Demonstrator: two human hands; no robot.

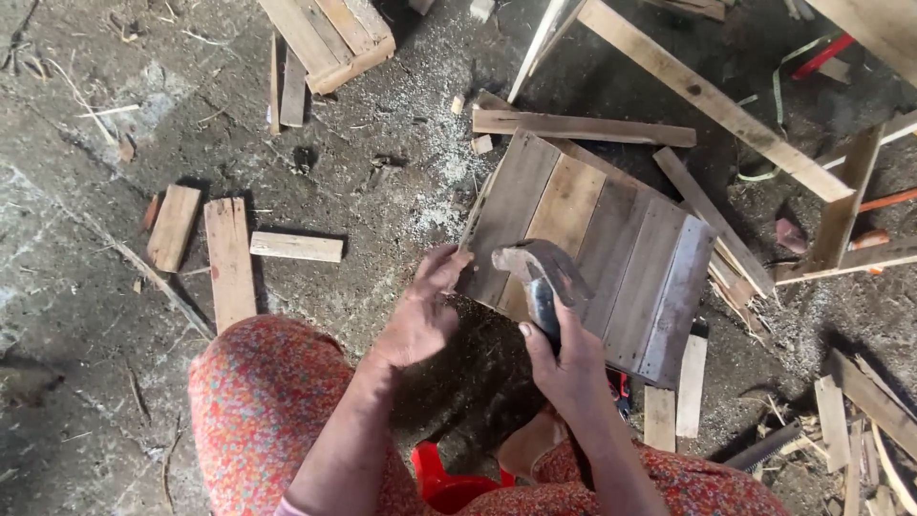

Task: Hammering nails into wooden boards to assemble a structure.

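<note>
Both bare hands were raised in front of the seated person, forearms reaching forward from the lower edge of the view.

The left hand [420, 311] lay palm down with its back to the camera, the wrist nearly straight, the fingers extended forward and slightly spread, the fingertips pressing flat. The right hand [564, 358] was closed in a fist-like grip, thumb up along the near side, knuckles turned away; its fingers seemed wrapped fully round, though they were mostly hidden. Both forearms were bare and angled inward toward each other.
</note>
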